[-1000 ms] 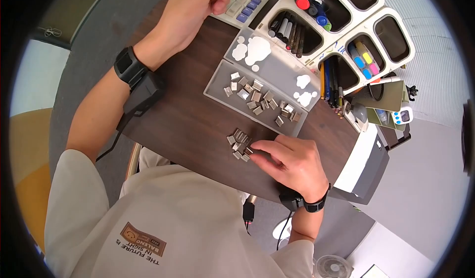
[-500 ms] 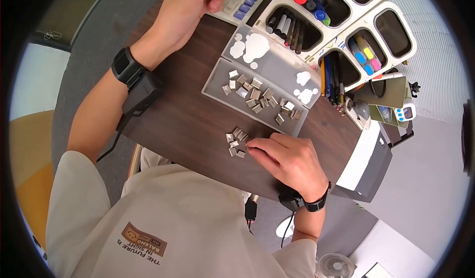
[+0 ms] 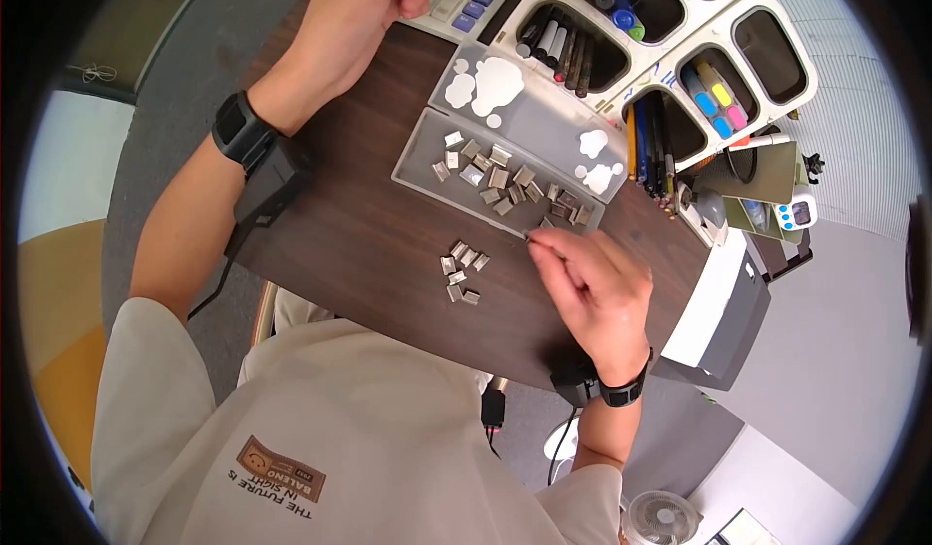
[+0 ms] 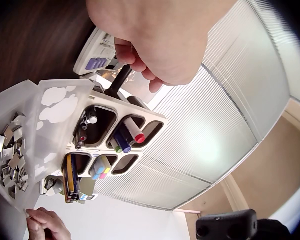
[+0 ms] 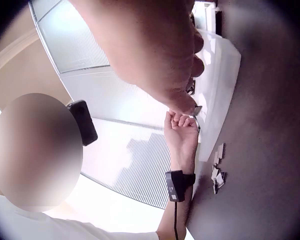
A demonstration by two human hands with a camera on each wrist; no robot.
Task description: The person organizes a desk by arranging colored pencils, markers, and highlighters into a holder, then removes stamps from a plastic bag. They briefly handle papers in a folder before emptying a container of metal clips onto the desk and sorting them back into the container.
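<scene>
My right hand (image 3: 604, 297) is at the near long edge of a clear plastic box (image 3: 412, 162), thumb and forefinger pinching a small metal clip (image 5: 198, 110). Inside the box lie many silvery metal clips (image 3: 497, 178), loosely scattered. On the dark wood table in front of it sits a small group of similar clips (image 3: 455, 278), several of them in a short row. My left hand (image 3: 351, 26) hovers near a calculator (image 3: 456, 6), its fingers loosely curled with nothing visible in them. The box's open lid (image 3: 539, 108) lies back, with white cloud-shaped patches on it.
Behind the lid stands a white desk organizer (image 3: 631, 79) with pens, markers and highlighters in its compartments. A mesh cup and green holder (image 3: 762, 176) are to its right. A white-and-grey box (image 3: 718, 307) stands at the table's right side.
My right hand took a clip from the end of the row on the table and moved it up and right to the box edge. The left hand stays nearly still.
</scene>
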